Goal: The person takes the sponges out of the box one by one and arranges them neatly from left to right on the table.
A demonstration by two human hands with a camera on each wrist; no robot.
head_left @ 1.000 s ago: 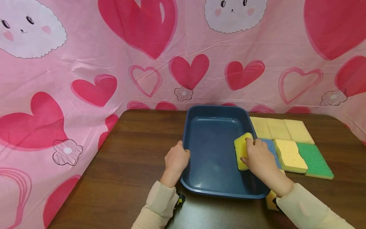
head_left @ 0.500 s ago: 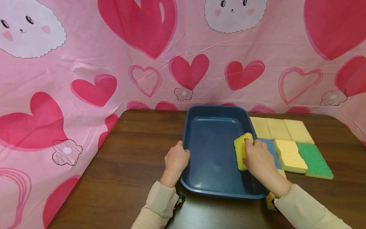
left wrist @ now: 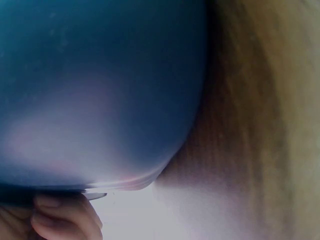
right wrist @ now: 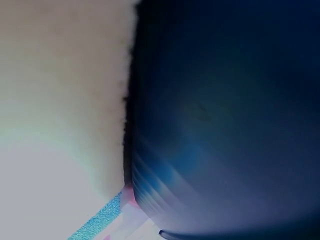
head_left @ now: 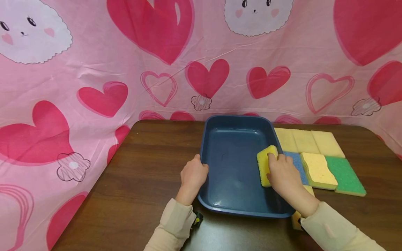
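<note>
R hand (head_left: 284, 172) grips a yellow sponge (head_left: 263, 164), held on its edge inside the blue tray (head_left: 233, 209), mid-right of the frame, by the tray's right wall. L hand (head_left: 193, 174) curls over the tray's left rim. No sponge lies flat in the tray yet; the other sponges (head_left: 317, 157) wait at right on the table (head_left: 147, 167).

A blurred dark blue tray (left wrist: 95, 85) fills the upper left; fingertips (left wrist: 65, 217) curl beneath its rim, beside the brown surface (left wrist: 250, 125).
</note>
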